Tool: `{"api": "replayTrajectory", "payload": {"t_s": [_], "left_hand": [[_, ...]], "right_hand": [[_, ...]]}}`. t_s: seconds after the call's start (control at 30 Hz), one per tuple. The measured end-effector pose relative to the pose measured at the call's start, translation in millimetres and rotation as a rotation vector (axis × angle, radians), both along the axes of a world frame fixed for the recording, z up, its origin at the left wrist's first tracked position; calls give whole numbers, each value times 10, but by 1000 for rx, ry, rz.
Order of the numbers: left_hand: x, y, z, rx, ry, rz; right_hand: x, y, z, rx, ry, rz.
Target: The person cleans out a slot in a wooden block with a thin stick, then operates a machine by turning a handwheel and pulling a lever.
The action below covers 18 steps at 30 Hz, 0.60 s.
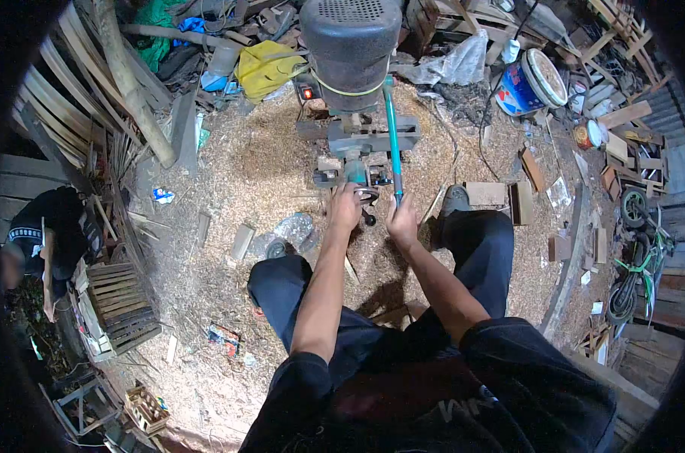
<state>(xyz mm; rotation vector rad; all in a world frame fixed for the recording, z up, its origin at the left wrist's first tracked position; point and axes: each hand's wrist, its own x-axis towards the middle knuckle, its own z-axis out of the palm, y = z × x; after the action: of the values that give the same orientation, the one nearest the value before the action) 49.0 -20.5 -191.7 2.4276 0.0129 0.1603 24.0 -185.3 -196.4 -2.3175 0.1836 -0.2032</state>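
Observation:
A floor-standing machine with a large dark motor housing [350,53] stands in front of me, between my feet and the far clutter. My right hand [401,219] is wrapped round the lower end of its long teal lever [393,136]. Beside it, my left hand [345,208] is closed at a handwheel [368,196] below the machine's vise; its fingers are partly hidden, but they seem to grip the rim. Just above my left hand sits a metal vise [373,140]. A small switch box with a red light [308,93] is on the machine's left side.
Wood shavings [206,287] cover the floor. Wood blocks [484,193] lie near my right foot, and a clear plastic bag [293,230] by my left. A paint bucket [531,83] stands back right, with a cable nearby. Another person [52,234] is at the far left.

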Motion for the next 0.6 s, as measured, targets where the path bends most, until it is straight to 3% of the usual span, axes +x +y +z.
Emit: {"api": "replayTrajectory", "payload": {"t_s": [0.2, 0.4, 0.47, 0.6], "left_hand": [[-12, -14, 29, -11, 32, 24], [24, 43, 31, -29, 25, -34], [-11, 54, 69, -40, 89, -47], [-153, 30, -7, -148, -30, -25]], "right_hand": [[119, 39, -319, -46, -77, -24], [170, 31, -460, 88, 12, -2], [129, 15, -447, 116, -47, 33], [-10, -41, -20, 119, 38, 96]]}}
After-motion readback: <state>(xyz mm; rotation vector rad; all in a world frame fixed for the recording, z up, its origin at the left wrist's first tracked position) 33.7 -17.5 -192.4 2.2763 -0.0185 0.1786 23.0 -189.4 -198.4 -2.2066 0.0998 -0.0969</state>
